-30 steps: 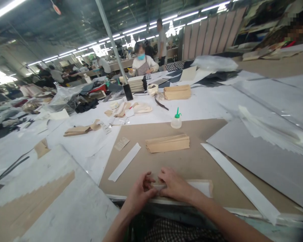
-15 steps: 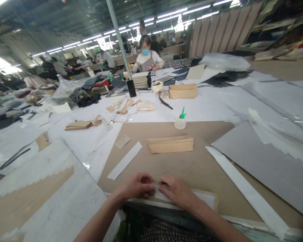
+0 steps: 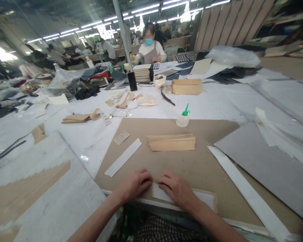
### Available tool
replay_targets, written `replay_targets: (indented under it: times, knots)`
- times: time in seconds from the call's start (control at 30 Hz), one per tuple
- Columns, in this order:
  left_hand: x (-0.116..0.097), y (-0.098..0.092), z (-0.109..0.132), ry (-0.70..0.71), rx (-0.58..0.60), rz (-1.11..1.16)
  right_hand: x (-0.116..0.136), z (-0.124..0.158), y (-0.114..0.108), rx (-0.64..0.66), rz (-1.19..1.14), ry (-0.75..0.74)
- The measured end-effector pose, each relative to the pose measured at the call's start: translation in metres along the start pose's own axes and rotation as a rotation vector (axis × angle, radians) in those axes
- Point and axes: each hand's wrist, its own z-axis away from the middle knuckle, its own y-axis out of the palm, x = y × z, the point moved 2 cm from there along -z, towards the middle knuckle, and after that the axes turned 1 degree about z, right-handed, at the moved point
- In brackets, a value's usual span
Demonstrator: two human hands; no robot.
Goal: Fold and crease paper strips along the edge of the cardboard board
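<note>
My left hand (image 3: 137, 183) and my right hand (image 3: 175, 188) rest side by side at the near edge of a brown cardboard sheet (image 3: 204, 164). Both have their fingers curled down and pressed on the left end of a tan strip with a white backing (image 3: 204, 198) that lies along the table edge. What the fingertips pinch is too small to make out. A stack of tan strips (image 3: 171, 143) lies further out, with a loose white strip (image 3: 123, 157) to its left.
A glue bottle with a green nozzle (image 3: 183, 117) stands behind the stack. A long white strip (image 3: 244, 186) and a grey board (image 3: 265, 161) lie at right, a marbled board (image 3: 47, 191) at left. Another stack of strips (image 3: 187, 86) and clutter lie beyond. A masked person (image 3: 150, 48) works across the table.
My hands have lowered from pinching the strip's end to pressing it flat on the cardboard. The view has shifted slightly left and down.
</note>
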Motion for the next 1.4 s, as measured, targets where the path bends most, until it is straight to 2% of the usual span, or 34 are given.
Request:
replay_targets:
  times: [0.17,0.33,0.43,0.57,0.73,0.83,0.97,1.13,1.4]
  knots:
    - [0.002,0.008,0.013,0.076,-0.007,-0.190,-0.007,0.005,0.009,-0.099,0.115,-0.197]
    - [-0.001,0.013,0.027,0.286,-0.033,-0.560,-0.008,0.008,0.006,-0.082,0.239,-0.376]
    - [-0.007,0.015,0.033,0.312,-0.054,-0.615,-0.007,0.009,0.000,-0.038,0.284,-0.438]
    - [-0.018,0.019,0.036,0.283,-0.102,-0.568,-0.011,0.014,-0.010,-0.007,0.326,-0.486]
    - [-0.026,0.030,0.031,0.232,-0.277,-0.542,-0.019,0.026,-0.023,0.014,0.346,-0.486]
    - [-0.026,0.038,0.028,0.228,-0.323,-0.536,-0.023,0.035,-0.031,0.013,0.356,-0.470]
    - [-0.028,0.043,0.025,0.194,-0.296,-0.536,-0.030,0.044,-0.037,0.025,0.372,-0.442]
    - [-0.040,0.053,0.023,0.231,-0.172,-0.588,-0.039,0.054,-0.043,0.012,0.397,-0.441]
    - [-0.055,0.071,0.025,0.147,-0.171,-0.786,-0.052,0.077,-0.062,0.046,0.427,-0.379]
